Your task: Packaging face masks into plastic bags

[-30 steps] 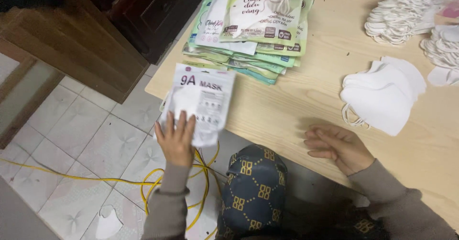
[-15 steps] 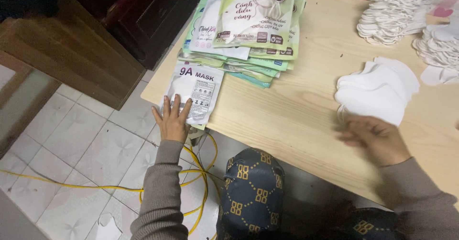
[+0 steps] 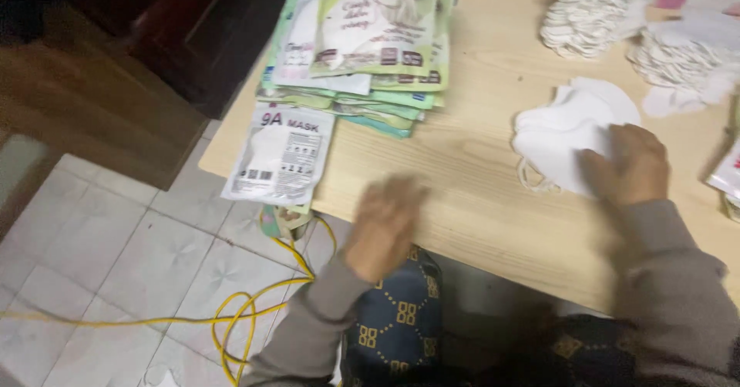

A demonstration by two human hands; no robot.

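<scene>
Right hand [image 3: 628,163] lies flat, fingers spread loosely, on the near edge of a small pile of white masks [image 3: 570,136] on the wooden table [image 3: 478,194]; it presses the pile rather than clamping it, no mask pinched that I can see

Left hand [image 3: 385,221] blurred, over the table's front edge, fingers slack and apart, holding nothing. It sits between the pile of white masks and a white mask packet [image 3: 281,156], closer to the packet but clear of it

White mask packet lies flat at the table's left corner, its lower end overhanging the edge. Just behind it and touching: a fanned stack of green and white mask packets [image 3: 370,40], several deep

Far right of the table: two heaps of loose white masks with ear loops [image 3: 593,13] and [image 3: 686,59], well apart from both hands

Below the table: pale tiled floor [image 3: 100,271], a yellow cable [image 3: 247,310] looped across it, a dark patterned cushion [image 3: 397,325] under the left forearm. Grey sleeves on both arms
</scene>
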